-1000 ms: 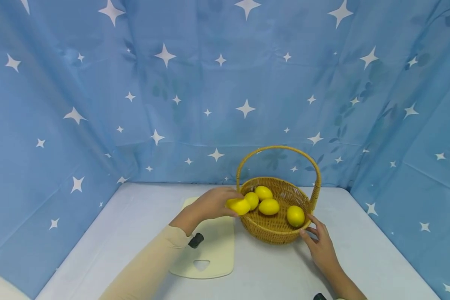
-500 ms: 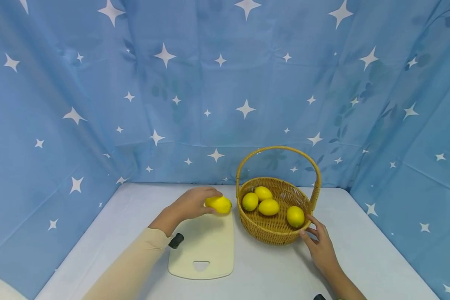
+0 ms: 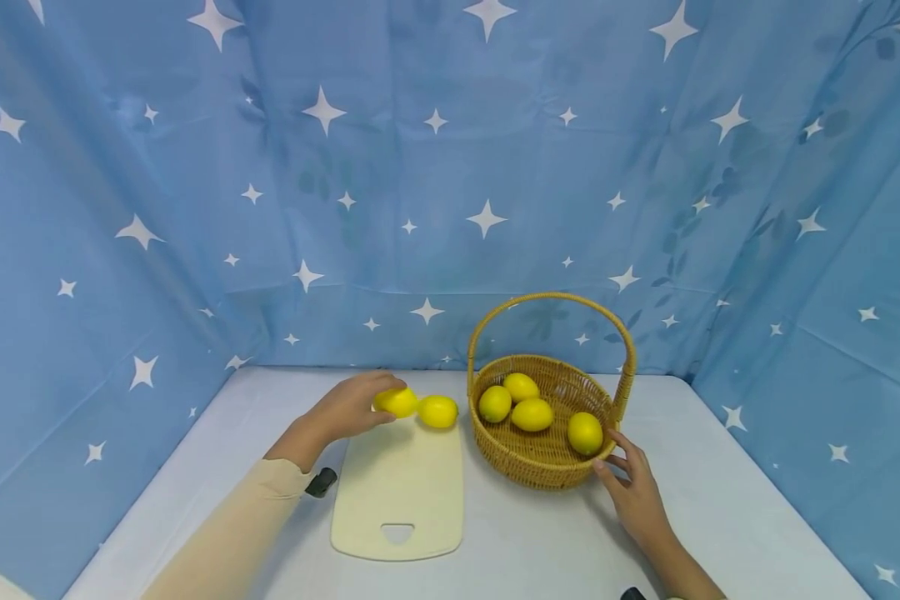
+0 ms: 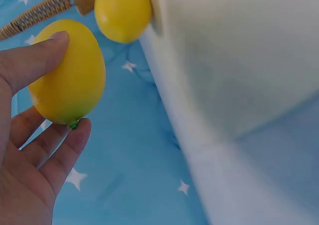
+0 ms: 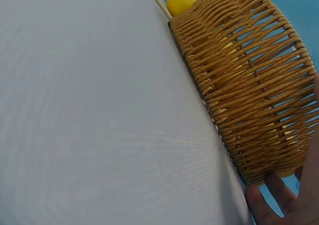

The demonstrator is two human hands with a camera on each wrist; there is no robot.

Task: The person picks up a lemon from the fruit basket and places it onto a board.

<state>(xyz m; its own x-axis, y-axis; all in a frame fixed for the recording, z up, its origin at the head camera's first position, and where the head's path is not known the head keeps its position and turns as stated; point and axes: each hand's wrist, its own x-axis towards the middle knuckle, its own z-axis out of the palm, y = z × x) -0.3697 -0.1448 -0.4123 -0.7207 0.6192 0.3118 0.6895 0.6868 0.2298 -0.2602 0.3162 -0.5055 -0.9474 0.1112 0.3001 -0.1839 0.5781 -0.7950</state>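
Note:
In the head view my left hand (image 3: 352, 406) grips a lemon (image 3: 396, 402) above the far left part of a cream cutting board (image 3: 401, 492). The left wrist view shows that lemon (image 4: 70, 75) between thumb and fingers, its green stem tip toward the fingertips. Another lemon (image 3: 438, 412) lies on the board's far right corner. My right hand (image 3: 633, 483) rests against the near right side of a wicker basket (image 3: 543, 475), fingers spread along its rim and wall. Several lemons (image 3: 532, 415) lie inside the basket. In the right wrist view fingertips (image 5: 274, 182) touch the wicker's lower edge.
The basket's tall arched handle (image 3: 551, 296) stands upright above it. A white-covered table (image 3: 525, 550) bears board and basket. Blue star-printed curtains (image 3: 390, 250) close off the back and both sides.
My left hand has carried its lemon leftward from beside the basket to over the board's far left, leaving the other lemon on the board in view. The right hand stays at the basket.

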